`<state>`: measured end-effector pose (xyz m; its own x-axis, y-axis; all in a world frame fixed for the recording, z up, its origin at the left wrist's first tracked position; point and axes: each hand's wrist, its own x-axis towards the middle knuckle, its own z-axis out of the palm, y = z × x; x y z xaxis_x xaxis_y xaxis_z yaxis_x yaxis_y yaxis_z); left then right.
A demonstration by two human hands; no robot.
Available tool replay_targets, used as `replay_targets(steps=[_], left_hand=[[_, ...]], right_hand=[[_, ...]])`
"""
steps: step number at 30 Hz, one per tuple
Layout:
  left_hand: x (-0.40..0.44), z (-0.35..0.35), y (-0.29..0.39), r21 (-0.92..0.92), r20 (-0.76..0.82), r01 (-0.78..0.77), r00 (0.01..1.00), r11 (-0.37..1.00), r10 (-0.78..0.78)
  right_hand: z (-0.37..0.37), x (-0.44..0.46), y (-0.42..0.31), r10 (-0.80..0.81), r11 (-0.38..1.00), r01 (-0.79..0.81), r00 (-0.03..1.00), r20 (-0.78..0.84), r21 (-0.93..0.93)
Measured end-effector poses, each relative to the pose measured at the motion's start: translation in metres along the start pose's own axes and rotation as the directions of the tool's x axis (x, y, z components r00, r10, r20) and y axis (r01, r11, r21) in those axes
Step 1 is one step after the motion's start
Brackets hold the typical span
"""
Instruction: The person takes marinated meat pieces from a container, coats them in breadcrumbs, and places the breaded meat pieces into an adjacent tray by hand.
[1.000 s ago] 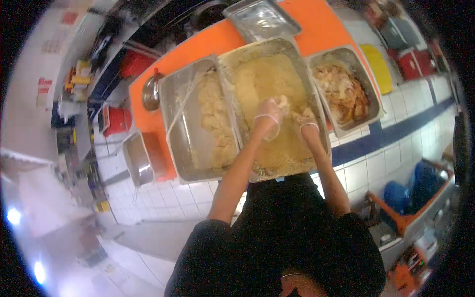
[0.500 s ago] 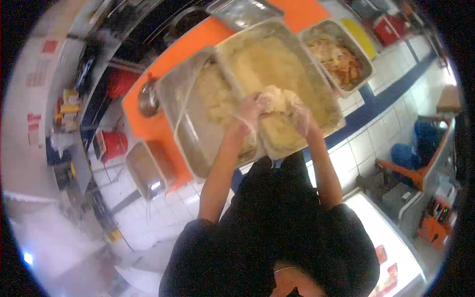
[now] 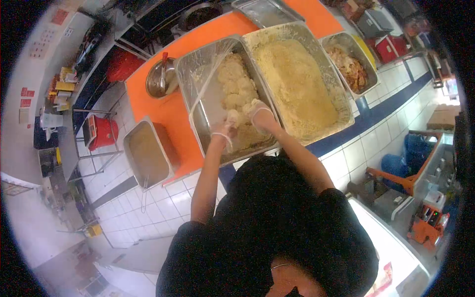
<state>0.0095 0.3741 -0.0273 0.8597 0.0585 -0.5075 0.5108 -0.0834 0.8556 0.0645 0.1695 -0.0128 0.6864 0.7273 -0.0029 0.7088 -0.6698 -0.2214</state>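
My left hand (image 3: 225, 129), in a clear plastic glove coated with pale flour, hangs over the near part of a metal tray (image 3: 185, 81). Its fingers look bunched, but the coating hides whether they grip anything. Beside it, my right hand (image 3: 263, 119), gloved too, reaches to the breaded pieces (image 3: 237, 81) lying in a row along that tray's right side. The fingertips of my right hand blend into the pale pieces, so their hold is unclear. Right of this tray stands a deep tray of yellowish flour (image 3: 294, 79), with no hand in it.
On the orange table (image 3: 173, 116) are a metal bowl with a red-handled utensil (image 3: 162, 78) and another metal pan (image 3: 267, 12). A container of reddish-brown coated food (image 3: 349, 69) stands right. At left is a rectangular pan (image 3: 151, 153) with a wire-handled tool hanging beside it.
Both hands have moved left from above the flour tray, where they held a pale coated piece between them, to the tray of breaded pieces. The camera view has shifted.
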Motion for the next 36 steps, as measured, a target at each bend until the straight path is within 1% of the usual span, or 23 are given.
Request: replay_targets(steps=[2, 3, 5, 6, 7, 9, 11, 13, 14, 15, 16, 17, 19, 21, 22, 24, 28, 29, 30, 31, 32, 34, 36], left_hand=[[0.011, 0.014, -0.004, -0.15, -0.048, 0.02, 0.998, 0.988, -0.027], [0.016, 0.022, -0.006, -0.157, -0.019, 0.022, 1.0, 0.987, -0.025], [0.015, 0.028, 0.021, 0.226, -0.053, -0.033, 0.998, 0.974, 0.047], [0.032, 0.021, -0.006, 0.218, -0.033, -0.042, 0.998, 0.975, 0.05], [0.062, 0.009, -0.054, 0.492, 0.116, -0.184, 0.982, 0.851, 0.146], [0.073, 0.008, -0.065, 0.698, 0.286, -0.35, 0.936, 0.625, 0.205], [0.034, 0.001, -0.023, 0.783, 0.0, -0.085, 0.991, 0.616, 0.136], [-0.003, -0.005, -0.004, 0.301, -0.084, 0.055, 0.996, 0.952, -0.031], [0.016, -0.025, -0.036, 0.521, -0.054, -0.037, 0.996, 0.853, 0.076], [0.038, -0.047, -0.076, 0.709, -0.005, -0.115, 0.986, 0.696, 0.168], [0.036, -0.054, -0.09, 0.716, -0.006, -0.12, 0.984, 0.688, 0.178], [0.027, -0.059, -0.102, 0.364, -0.117, -0.155, 0.971, 0.919, 0.21], [0.008, -0.055, -0.085, -0.043, -0.238, -0.221, 0.95, 0.974, 0.205], [-0.033, -0.034, -0.009, 0.334, -0.238, 0.003, 0.968, 0.943, 0.081], [-0.04, -0.032, -0.001, 0.345, -0.251, -0.001, 0.964, 0.939, 0.094], [-0.055, -0.028, 0.007, 0.417, -0.18, -0.167, 0.948, 0.894, 0.261], [-0.085, 0.003, 0.032, 0.447, -0.24, -0.073, 0.951, 0.891, 0.198], [-0.089, 0.006, 0.022, 0.074, -0.295, -0.068, 0.952, 0.995, 0.087], [-0.092, 0.011, 0.018, -0.311, -0.313, -0.077, 0.95, 0.947, -0.025], [-0.09, 0.019, 0.019, -0.323, -0.317, -0.07, 0.947, 0.944, -0.038], [-0.09, 0.031, 0.021, 0.082, -0.298, -0.187, 0.933, 0.979, 0.203], [-0.084, 0.066, 0.029, 0.442, -0.189, -0.297, 0.891, 0.846, 0.412], [-0.076, 0.111, 0.066, -0.244, -0.304, -0.097, 0.952, 0.965, 0.019]], right_hand=[[-0.002, -0.004, -0.005, 0.179, 0.972, -0.12, 0.936, -0.304, 0.203], [-0.004, -0.005, -0.006, 0.196, 0.972, -0.145, 0.934, -0.297, 0.187], [-0.036, -0.008, -0.005, 0.266, 0.961, -0.234, 0.925, -0.271, 0.144], [-0.058, -0.014, -0.003, 0.291, 0.956, -0.267, 0.92, -0.262, 0.125], [-0.095, -0.021, 0.0, 0.327, 0.936, -0.288, 0.924, -0.197, 0.204], [-0.117, -0.033, 0.03, 0.361, 0.908, -0.312, 0.922, -0.143, 0.278], [-0.104, -0.06, 0.089, 0.548, 0.809, -0.466, 0.819, -0.173, 0.357], [-0.059, -0.096, 0.131, 0.657, 0.737, -0.63, 0.753, -0.04, 0.247], [-0.042, -0.095, 0.132, 0.662, 0.733, -0.63, 0.747, -0.056, 0.257], [-0.025, -0.098, 0.123, 0.492, 0.838, -0.529, 0.839, -0.232, -0.136], [-0.017, -0.093, 0.124, 0.377, 0.825, -0.457, 0.883, -0.278, -0.332], [-0.009, -0.088, 0.125, 0.256, 0.757, -0.394, 0.912, -0.32, -0.52], [-0.003, -0.066, 0.132, 0.259, 0.966, -0.259, 0.964, 0.054, -0.01], [0.001, -0.029, 0.166, 0.209, 0.977, -0.198, 0.963, 0.171, -0.077], [0.001, -0.011, 0.183, 0.168, 0.982, -0.132, 0.938, 0.302, -0.137], [-0.028, 0.007, 0.203, 0.178, 0.972, -0.142, 0.965, 0.191, -0.188], [-0.027, 0.029, 0.269, 0.296, 0.929, -0.293, 0.955, -0.022, -0.225], [-0.016, 0.026, 0.281, 0.327, 0.925, -0.325, 0.945, -0.023, -0.198], [-0.011, 0.02, 0.29, 0.342, 0.922, -0.34, 0.939, -0.023, -0.186], [-0.008, 0.009, 0.294, 0.339, 0.926, -0.337, 0.941, -0.018, -0.172], [-0.004, -0.007, 0.291, 0.319, 0.936, -0.315, 0.948, -0.001, -0.159], [0.002, -0.049, 0.271, 0.267, 0.958, -0.256, 0.961, 0.071, -0.13], [0.0, -0.093, 0.239, 0.206, 0.977, -0.196, 0.966, 0.153, -0.077]])
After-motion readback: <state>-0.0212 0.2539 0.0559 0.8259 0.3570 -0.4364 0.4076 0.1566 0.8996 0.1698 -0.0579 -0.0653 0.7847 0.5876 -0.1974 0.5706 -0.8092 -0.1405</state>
